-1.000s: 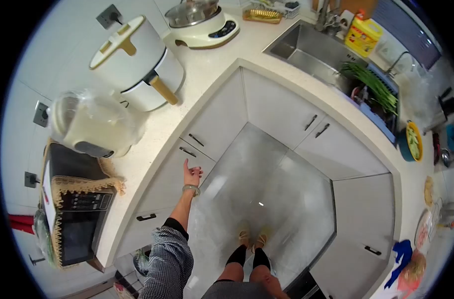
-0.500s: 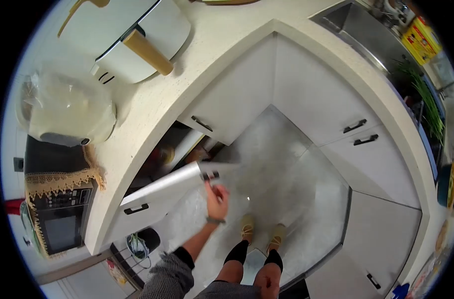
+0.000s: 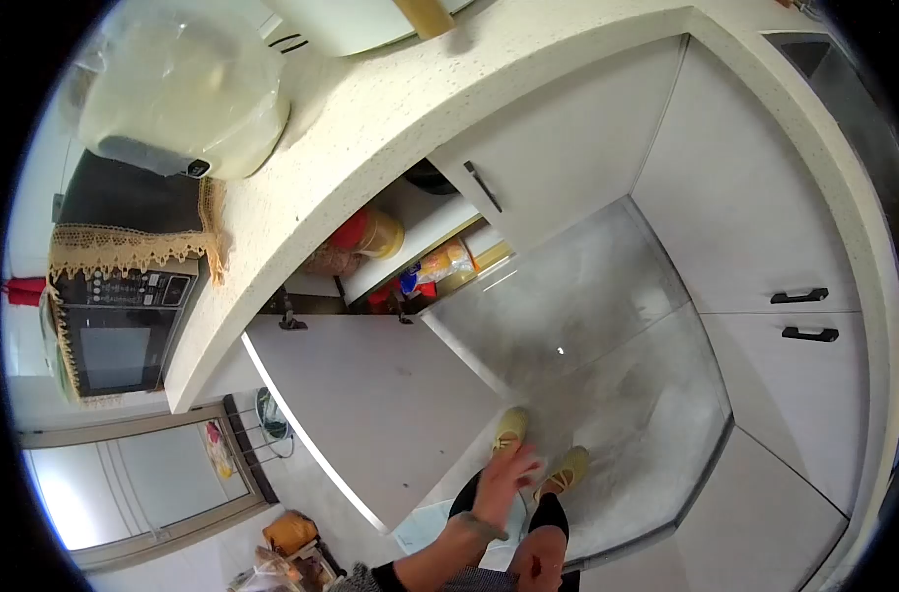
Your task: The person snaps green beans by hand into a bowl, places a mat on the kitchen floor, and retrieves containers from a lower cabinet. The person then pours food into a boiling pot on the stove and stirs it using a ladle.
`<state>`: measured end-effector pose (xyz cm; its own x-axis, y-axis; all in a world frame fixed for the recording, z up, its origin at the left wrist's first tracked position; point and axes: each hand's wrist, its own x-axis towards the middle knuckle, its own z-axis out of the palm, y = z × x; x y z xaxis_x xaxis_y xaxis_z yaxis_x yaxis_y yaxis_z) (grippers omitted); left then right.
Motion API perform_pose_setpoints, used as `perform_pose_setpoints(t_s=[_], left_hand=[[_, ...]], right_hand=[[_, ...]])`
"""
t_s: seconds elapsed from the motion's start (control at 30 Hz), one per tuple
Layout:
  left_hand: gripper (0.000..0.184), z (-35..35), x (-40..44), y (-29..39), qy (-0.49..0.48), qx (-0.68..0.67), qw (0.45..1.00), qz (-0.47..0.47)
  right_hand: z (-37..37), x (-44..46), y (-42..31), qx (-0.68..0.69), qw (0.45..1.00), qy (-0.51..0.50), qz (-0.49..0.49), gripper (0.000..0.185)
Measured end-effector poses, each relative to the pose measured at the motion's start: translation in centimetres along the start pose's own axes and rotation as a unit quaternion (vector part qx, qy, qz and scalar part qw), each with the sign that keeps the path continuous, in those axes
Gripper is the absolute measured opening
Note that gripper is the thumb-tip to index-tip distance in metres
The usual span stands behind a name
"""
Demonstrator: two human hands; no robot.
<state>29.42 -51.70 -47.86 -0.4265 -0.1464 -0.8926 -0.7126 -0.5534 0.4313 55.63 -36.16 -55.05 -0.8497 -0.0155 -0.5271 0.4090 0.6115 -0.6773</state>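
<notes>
My left hand (image 3: 505, 481) reaches over the floor in front of my legs, fingers apart and nothing in them. Left of it, the white cabinet door (image 3: 370, 395) stands swung wide on its hinges, apart from my fingers. Inside the cabinet, a jar with a red lid (image 3: 367, 233) sits on the upper shelf (image 3: 420, 237), beside a bag of something brownish (image 3: 331, 260). Below the shelf lie colourful packets (image 3: 439, 264). Part of a dark round thing (image 3: 430, 178) shows at the far end. My right hand is out of sight.
Above the cabinet runs a speckled countertop (image 3: 370, 123) holding a plastic-covered appliance (image 3: 188, 94). A microwave (image 3: 119, 345) is at the left. Closed cabinets (image 3: 775, 217) line the right side, and a sink (image 3: 863, 99) is partly seen. My shoes (image 3: 568, 469) are on the grey floor.
The cabinet door has swung from partly open to wide open, showing the shelves. My left hand has left its handle and come right and down. The view has shifted left.
</notes>
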Motion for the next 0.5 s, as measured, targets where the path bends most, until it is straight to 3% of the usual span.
perform_pose_setpoints(t_s=[0.1,0.17,0.2,0.23,0.27,0.37,0.4,0.43,0.47,0.5], left_hand=[[0.039,6.8,2.2,6.6,-0.091,-0.116,0.989,0.025],[0.033,7.5,10.6,9.4,-0.141,-0.156,0.96,0.185],[0.031,10.2,11.5,12.6,0.058,-0.165,0.96,0.219],[0.036,10.4,15.7,14.1,0.193,-0.159,0.926,0.284],[0.053,8.1,22.3,15.1,0.272,-0.108,0.92,0.261],[0.087,3.0,25.1,20.7,0.458,-0.013,0.862,0.218],[0.087,1.6,24.1,22.0,0.497,0.041,0.814,0.298],[0.087,0.1,23.4,23.3,0.529,0.092,0.756,0.376],[0.09,-1.8,22.7,24.7,0.551,0.168,0.712,0.402],[0.093,-4.1,22.1,26.1,0.569,0.241,0.662,0.424]], right_hand=[[0.0,-0.2,1.0,0.015,0.998,-0.04,0.037,0.015],[-0.4,0.0,-0.7,-0.009,0.998,0.057,-0.022,0.018],[-1.1,0.5,-2.0,-0.01,0.998,0.055,-0.022,0.018],[-2.1,1.2,-3.4,0.012,0.999,0.036,-0.008,0.021],[-2.7,1.8,-4.0,0.033,0.999,0.017,0.005,0.023],[-0.9,1.3,-1.8,-0.033,0.997,0.068,-0.031,0.029],[-1.2,1.2,-2.4,-0.031,0.997,0.067,-0.03,0.029],[-2.3,1.6,-4.0,0.009,0.999,0.031,0.033,0.029],[-2.9,2.3,-5.0,0.048,0.994,-0.006,0.094,0.029],[-2.9,3.8,-5.2,0.049,0.994,-0.008,0.092,0.029]])
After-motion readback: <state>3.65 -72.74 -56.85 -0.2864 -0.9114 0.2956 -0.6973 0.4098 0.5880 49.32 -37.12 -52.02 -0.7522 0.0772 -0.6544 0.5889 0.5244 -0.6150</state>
